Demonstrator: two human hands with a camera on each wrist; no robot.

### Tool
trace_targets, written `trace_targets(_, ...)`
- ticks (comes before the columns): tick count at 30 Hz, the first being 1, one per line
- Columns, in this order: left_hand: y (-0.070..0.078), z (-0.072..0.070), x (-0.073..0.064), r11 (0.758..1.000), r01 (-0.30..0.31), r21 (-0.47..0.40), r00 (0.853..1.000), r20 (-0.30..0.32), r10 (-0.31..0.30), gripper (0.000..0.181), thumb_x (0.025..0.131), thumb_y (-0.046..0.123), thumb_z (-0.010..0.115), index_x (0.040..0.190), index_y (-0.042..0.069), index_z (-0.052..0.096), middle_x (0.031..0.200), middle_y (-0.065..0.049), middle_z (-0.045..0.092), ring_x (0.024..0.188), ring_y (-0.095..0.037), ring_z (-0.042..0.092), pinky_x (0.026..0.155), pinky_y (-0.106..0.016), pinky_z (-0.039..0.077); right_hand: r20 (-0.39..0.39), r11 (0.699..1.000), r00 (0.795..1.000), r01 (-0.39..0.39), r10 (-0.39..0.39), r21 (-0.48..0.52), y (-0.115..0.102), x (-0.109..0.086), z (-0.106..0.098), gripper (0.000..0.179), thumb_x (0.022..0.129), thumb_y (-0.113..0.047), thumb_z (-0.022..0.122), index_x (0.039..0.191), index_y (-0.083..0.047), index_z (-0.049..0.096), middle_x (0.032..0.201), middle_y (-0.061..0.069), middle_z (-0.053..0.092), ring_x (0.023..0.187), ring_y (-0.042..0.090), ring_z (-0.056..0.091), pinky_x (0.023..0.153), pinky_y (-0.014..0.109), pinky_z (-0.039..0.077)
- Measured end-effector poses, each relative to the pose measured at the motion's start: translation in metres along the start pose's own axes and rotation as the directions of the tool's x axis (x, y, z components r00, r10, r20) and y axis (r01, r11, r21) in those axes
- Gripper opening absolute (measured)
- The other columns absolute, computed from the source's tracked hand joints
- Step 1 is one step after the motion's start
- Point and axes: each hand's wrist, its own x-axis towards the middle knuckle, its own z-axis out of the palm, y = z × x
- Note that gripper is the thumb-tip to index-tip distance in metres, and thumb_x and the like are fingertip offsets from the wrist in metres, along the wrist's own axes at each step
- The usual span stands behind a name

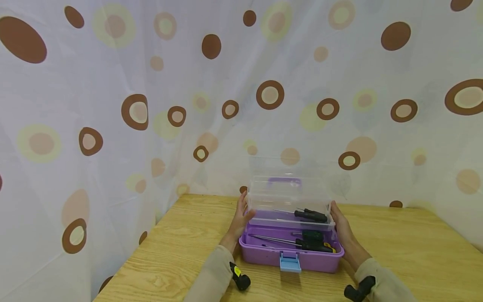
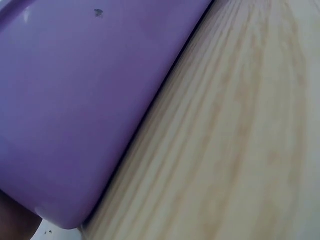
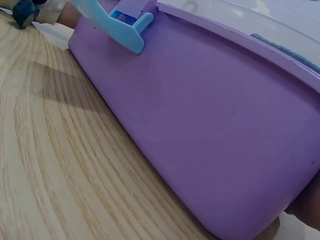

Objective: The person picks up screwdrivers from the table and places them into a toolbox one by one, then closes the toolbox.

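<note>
A purple plastic toolbox (image 1: 260, 255) sits on the wooden table with its light blue latch (image 1: 289, 263) hanging down at the front. Over its back half, a clear plastic section (image 1: 264, 201) rises, tilted back. My left hand (image 1: 238, 218) lies along the left end of that section, thumb at its front corner and fingers extended up its side. At the opposite end, the fingers of my right hand (image 1: 344, 228) reach up straight, touching the side. Inside the box lie a long-shafted screwdriver (image 1: 315, 246) and a stubby dark green-handled screwdriver (image 1: 312, 235). Further back are black-handled screwdrivers (image 1: 311, 216).
The light wooden table (image 1: 200, 222) extends to both sides of the box. Behind it hangs a white curtain (image 1: 234, 67) with brown and pale circles. A purple handle (image 1: 284, 181) shows at the back of the clear plastic. Both wrists wear black camera mounts.
</note>
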Motion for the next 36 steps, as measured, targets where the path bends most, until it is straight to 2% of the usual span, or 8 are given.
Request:
trace_targets(4, 0.0007, -0.0004, -0.0006, 0.999, -0.026, 0.02, 1.0, 0.003, 0.026, 0.125, 0.085, 0.075, 0.067, 0.163, 0.002, 0.002, 0.167, -0.031, 0.007, 0.152, -0.048, 0.011, 0.122, -0.056, 0.017, -0.042, 0.998, 0.999, -0.005, 0.002, -0.068, 0.0001, -0.0007, -0.0005, 0.089, 0.101, -0.074, 0.025, 0.161, -0.028, -0.023, 0.168, 0.0, -0.025, 0.151, 0.035, -0.022, 0.12, 0.062, -0.005)
trace_targets(9, 0.0004, -0.0011, -0.0003, 0.998, -0.056, 0.0, 0.998, 0.002, 0.056, 0.121, 0.09, 0.071, 0.065, 0.162, -0.002, 0.001, 0.165, -0.032, 0.009, 0.152, -0.047, 0.011, 0.122, -0.053, 0.017, -0.011, 1.0, 1.0, 0.02, -0.02, -0.015, 0.0001, -0.0023, -0.0016, 0.086, 0.102, -0.072, 0.026, 0.162, -0.032, -0.022, 0.169, -0.002, -0.022, 0.153, 0.035, -0.016, 0.12, 0.062, 0.0)
trace_targets(12, 0.0003, -0.0008, 0.0003, 0.998, -0.062, -0.006, 0.998, -0.018, 0.062, 0.118, 0.091, 0.068, 0.066, 0.161, -0.002, 0.002, 0.165, -0.031, 0.013, 0.151, -0.046, 0.017, 0.121, -0.05, 0.021, -0.002, 0.999, 0.999, 0.04, -0.04, -0.006, 0.0008, -0.0033, -0.0025, 0.084, 0.103, -0.072, 0.024, 0.162, -0.033, -0.021, 0.17, -0.003, -0.021, 0.153, 0.036, -0.014, 0.12, 0.063, 0.002)
trace_targets(17, 0.0024, 0.0011, -0.0003, 0.999, -0.042, 0.031, 0.997, -0.062, 0.043, 0.119, 0.09, 0.071, 0.065, 0.161, -0.003, 0.005, 0.163, -0.031, 0.016, 0.147, -0.047, 0.024, 0.12, -0.053, 0.023, -0.048, 0.996, 0.998, 0.04, -0.043, -0.077, 0.0013, -0.003, -0.0032, 0.088, 0.102, -0.073, 0.022, 0.159, -0.029, -0.027, 0.167, -0.003, -0.028, 0.151, 0.037, -0.022, 0.119, 0.064, -0.003)
trace_targets(21, 0.0045, 0.0026, -0.0026, 0.996, 0.002, 0.085, 0.995, -0.099, 0.007, 0.12, 0.089, 0.076, 0.061, 0.161, -0.005, 0.008, 0.161, -0.033, 0.019, 0.146, -0.049, 0.024, 0.12, -0.059, 0.02, -0.059, 0.997, 0.998, 0.034, -0.038, -0.073, 0.0008, -0.0034, -0.0029, 0.091, 0.101, -0.074, 0.023, 0.16, -0.026, -0.025, 0.168, -0.002, -0.026, 0.152, 0.037, -0.018, 0.12, 0.062, -0.001)
trace_targets(25, 0.0051, 0.0034, -0.0041, 0.993, 0.038, 0.109, 0.992, -0.124, -0.024, 0.118, 0.091, 0.075, 0.059, 0.162, -0.006, 0.009, 0.162, -0.034, 0.017, 0.15, -0.048, 0.017, 0.121, -0.06, 0.016, -0.044, 0.999, 0.998, 0.038, -0.039, -0.015, 0.0008, -0.0044, -0.0024, 0.09, 0.101, -0.074, 0.026, 0.164, -0.026, -0.018, 0.171, 0.002, -0.017, 0.155, 0.036, -0.006, 0.121, 0.06, 0.006)
trace_targets(31, 0.0044, 0.003, -0.0038, 0.998, 0.036, 0.056, 0.993, -0.116, -0.03, 0.114, 0.094, 0.068, 0.061, 0.16, -0.01, 0.012, 0.163, -0.03, 0.02, 0.148, -0.045, 0.023, 0.121, -0.053, 0.022, -0.056, 0.999, 0.998, 0.038, -0.039, -0.015, -0.001, -0.0054, -0.0007, 0.09, 0.101, -0.074, 0.028, 0.164, -0.029, -0.018, 0.171, -0.004, -0.019, 0.155, 0.033, -0.009, 0.121, 0.06, 0.005)
trace_targets(36, 0.0045, 0.0024, -0.0038, 0.997, 0.022, 0.08, 0.993, -0.116, -0.012, 0.112, 0.094, 0.069, 0.06, 0.159, -0.011, 0.015, 0.161, -0.031, 0.023, 0.147, -0.044, 0.026, 0.12, -0.052, 0.024, -0.07, 0.999, 0.997, 0.042, -0.041, 0.003, -0.0014, -0.0061, 0.0002, 0.092, 0.101, -0.073, 0.03, 0.163, -0.028, -0.02, 0.17, -0.006, -0.02, 0.155, 0.029, -0.011, 0.121, 0.061, 0.005)
